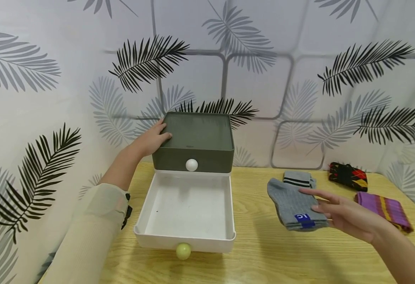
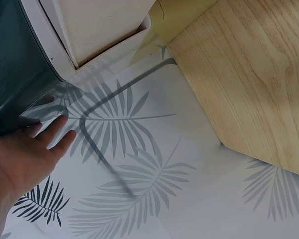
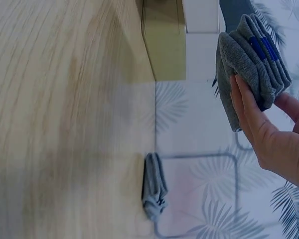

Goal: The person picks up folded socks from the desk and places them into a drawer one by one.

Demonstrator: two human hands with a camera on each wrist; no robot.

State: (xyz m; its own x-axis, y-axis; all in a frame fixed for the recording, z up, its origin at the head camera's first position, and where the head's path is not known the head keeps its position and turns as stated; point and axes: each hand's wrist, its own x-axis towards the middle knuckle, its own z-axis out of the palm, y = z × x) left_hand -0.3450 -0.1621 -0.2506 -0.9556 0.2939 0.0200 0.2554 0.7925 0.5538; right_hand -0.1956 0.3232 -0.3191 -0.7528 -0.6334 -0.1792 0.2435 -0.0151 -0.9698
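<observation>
Grey folded socks (image 1: 290, 205) are pinched between the thumb and fingers of the right hand (image 1: 351, 215), raised above the wooden table (image 1: 257, 260) to the right of the extended white drawer (image 1: 157, 241); from my remote station I read the white characters on their blue label (image 1: 306, 222) as LC. The left hand (image 1: 152, 139), fingers nearly straight and spread, rests against the left edge of the dark green cabinet (image 1: 198, 132). Behind the held socks I note striped grey socks (image 1: 296, 177), with an argyle bundle (image 1: 347, 176) and a purple striped bundle (image 1: 385, 208) farther right
</observation>
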